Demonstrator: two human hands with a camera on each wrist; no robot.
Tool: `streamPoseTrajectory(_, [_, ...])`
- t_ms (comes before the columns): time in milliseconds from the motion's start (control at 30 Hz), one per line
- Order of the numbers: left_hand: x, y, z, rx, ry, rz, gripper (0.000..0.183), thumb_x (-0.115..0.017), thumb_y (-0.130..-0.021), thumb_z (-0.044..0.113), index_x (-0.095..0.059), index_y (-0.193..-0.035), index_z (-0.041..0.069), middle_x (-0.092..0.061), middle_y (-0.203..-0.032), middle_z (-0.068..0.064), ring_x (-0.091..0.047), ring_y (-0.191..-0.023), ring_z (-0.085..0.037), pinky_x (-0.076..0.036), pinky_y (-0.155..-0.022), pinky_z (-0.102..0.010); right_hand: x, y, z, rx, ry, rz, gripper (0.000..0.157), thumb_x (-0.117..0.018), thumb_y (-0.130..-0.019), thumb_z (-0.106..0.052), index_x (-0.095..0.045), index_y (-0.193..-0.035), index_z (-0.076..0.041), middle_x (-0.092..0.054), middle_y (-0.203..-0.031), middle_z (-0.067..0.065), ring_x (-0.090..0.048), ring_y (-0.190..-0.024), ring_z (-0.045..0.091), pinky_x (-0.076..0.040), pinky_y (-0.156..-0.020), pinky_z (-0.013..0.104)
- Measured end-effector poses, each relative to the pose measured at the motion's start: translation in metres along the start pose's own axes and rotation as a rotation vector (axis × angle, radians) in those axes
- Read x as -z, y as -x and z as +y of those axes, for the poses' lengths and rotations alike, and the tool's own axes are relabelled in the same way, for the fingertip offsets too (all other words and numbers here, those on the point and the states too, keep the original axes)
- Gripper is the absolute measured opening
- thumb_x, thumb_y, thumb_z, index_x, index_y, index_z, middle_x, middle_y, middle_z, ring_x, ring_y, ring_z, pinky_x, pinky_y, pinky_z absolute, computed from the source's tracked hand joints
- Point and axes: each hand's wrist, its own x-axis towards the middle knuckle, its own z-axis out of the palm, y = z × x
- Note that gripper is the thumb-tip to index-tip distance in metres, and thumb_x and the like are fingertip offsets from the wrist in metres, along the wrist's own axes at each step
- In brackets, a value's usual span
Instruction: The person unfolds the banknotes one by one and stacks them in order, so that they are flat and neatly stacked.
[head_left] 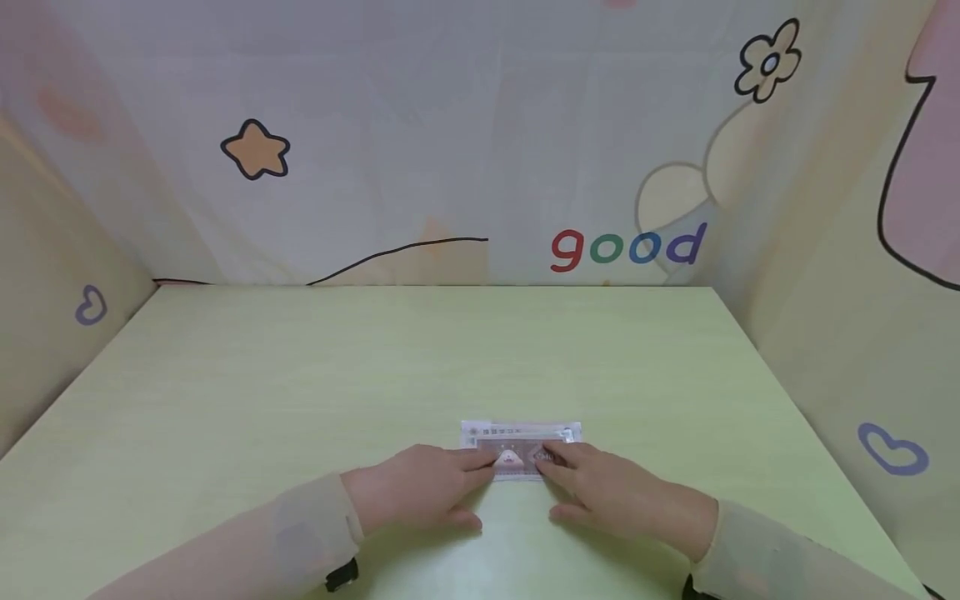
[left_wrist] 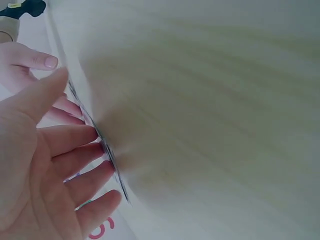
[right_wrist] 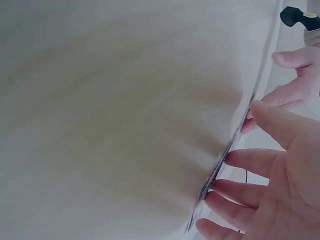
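A flat, clear-wrapped packet with a brown-pink printed face and a white triangular picture lies on the table in the head view. My left hand rests its straight fingertips on the packet's left part. On its right part lie the fingertips of my right hand, also extended. Both thumbs are off the packet, near the tabletop. In the left wrist view the packet appears edge-on as a thin dark line under the left fingers. The right wrist view likewise shows its thin edge beneath the right fingers.
The pale green table reaches back to a printed cloth wall with a star, a flower and the word "good". Similar cloth walls stand at the left and right. Black straps show at the wrists.
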Motion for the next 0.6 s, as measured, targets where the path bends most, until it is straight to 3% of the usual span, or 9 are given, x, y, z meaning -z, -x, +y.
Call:
streamPoseTrajectory(133, [-0.0051, 0.0069, -0.0025, -0.011, 0.015, -0.024, 0.074, -0.039, -0.090, 0.061, -0.034, -0.145, 0.012, -0.024, -0.152, 0.000, -0.028, -0.135, -0.015, -0.040, -0.098, -0.029, -0.0022, 0.0029, 0.0005, 0.012, 0.001, -0.001, 0.064, -0.054, -0.092, -0.044, -0.041, -0.140, -0.004, -0.031, -0.146, 0.019, -0.036, -0.129, 0.035, -0.037, -0.100, 0.047])
streamPoseTrajectory(367, [-0.0021, 0.0105, -0.0021, -0.008, 0.052, -0.085, 0.081, -0.029, -0.088, 0.068, -0.024, -0.149, 0.014, -0.013, -0.155, 0.000, -0.019, -0.139, -0.015, -0.030, -0.106, -0.041, -0.0029, 0.0053, 0.0021, -0.005, -0.038, -0.014, 0.066, -0.049, -0.092, -0.048, -0.038, -0.142, -0.006, -0.027, -0.149, 0.016, -0.032, -0.132, 0.034, -0.034, -0.101, 0.048])
streamPoseTrajectory(600, [-0.0026, 0.0115, -0.0028, -0.003, 0.063, -0.059, 0.082, -0.029, -0.089, 0.067, -0.019, -0.150, 0.013, -0.011, -0.155, -0.002, -0.015, -0.140, -0.018, -0.028, -0.107, -0.044, 0.0013, 0.0070, 0.0005, -0.005, -0.015, -0.001, 0.066, -0.047, -0.093, -0.049, -0.039, -0.142, -0.006, -0.028, -0.149, 0.016, -0.030, -0.133, 0.033, -0.035, -0.100, 0.050])
